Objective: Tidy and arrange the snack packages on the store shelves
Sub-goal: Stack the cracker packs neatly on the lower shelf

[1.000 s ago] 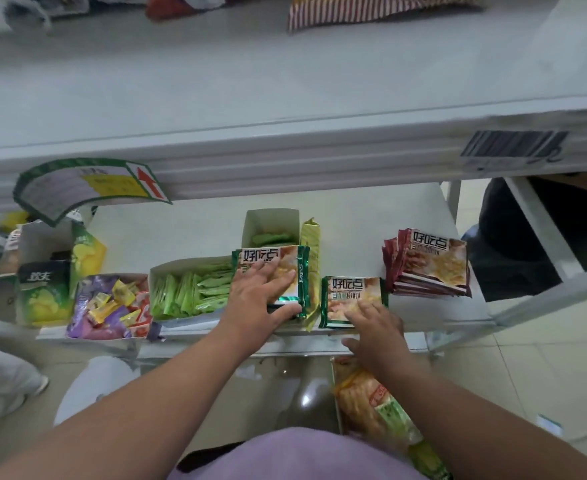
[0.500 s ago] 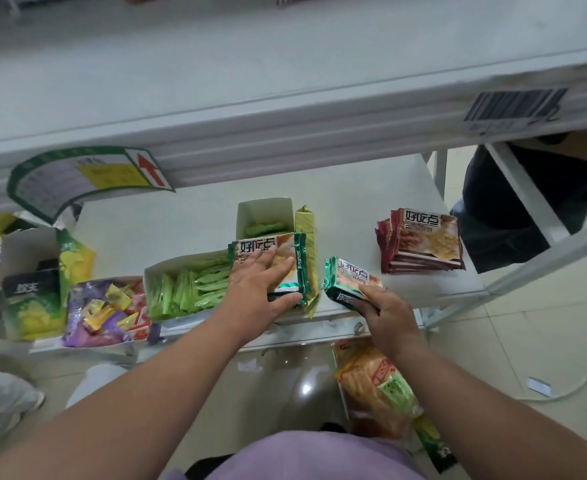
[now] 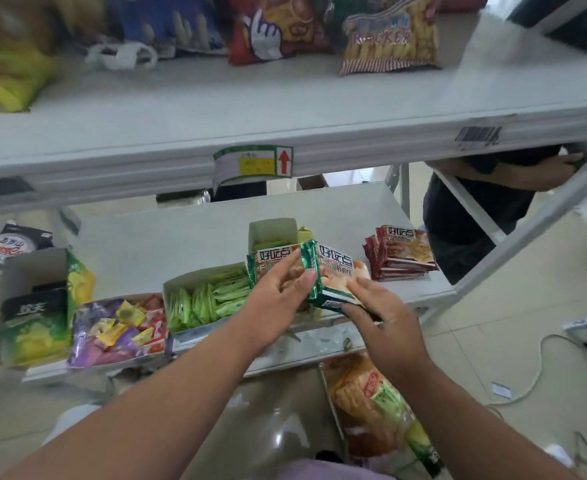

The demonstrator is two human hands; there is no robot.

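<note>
A: What are the hands doing?

B: The right hand [image 3: 387,315] has its grip clamped on a small bundle of green packs [image 3: 333,277], fingers curled round the near edge, lifting it tilted just above the front of the lower shelf [image 3: 188,237]. The left hand [image 3: 278,296] has straight fingers; its thumb presses the bundle's left end, and its fingertips lie on a second green pack stack [image 3: 271,259] that leans against a small open carton [image 3: 273,230].

A: So the two green lots are close?

B: Touching, side by side, at the middle of the lower shelf near its front.

A: What lies around them?

B: Just right, a stack of red packs [image 3: 403,252] with the same lettering lies flat on the shelf. Left of the hands, an open box of green sachets [image 3: 209,296], then a tray of mixed candies [image 3: 119,327] in purple, yellow and red wrappers, then a green and yellow box [image 3: 39,313] at the far left.

A: And above?

B: An upper shelf [image 3: 285,109] holds chip bags [image 3: 389,32] along its back; a price tag [image 3: 252,162] with a red arrow hangs from its front edge. Below the lower shelf, a bag of orange snacks [image 3: 371,407] is near the floor. Another person's dark clothing [image 3: 472,209] shows behind the shelving on the right.
</note>
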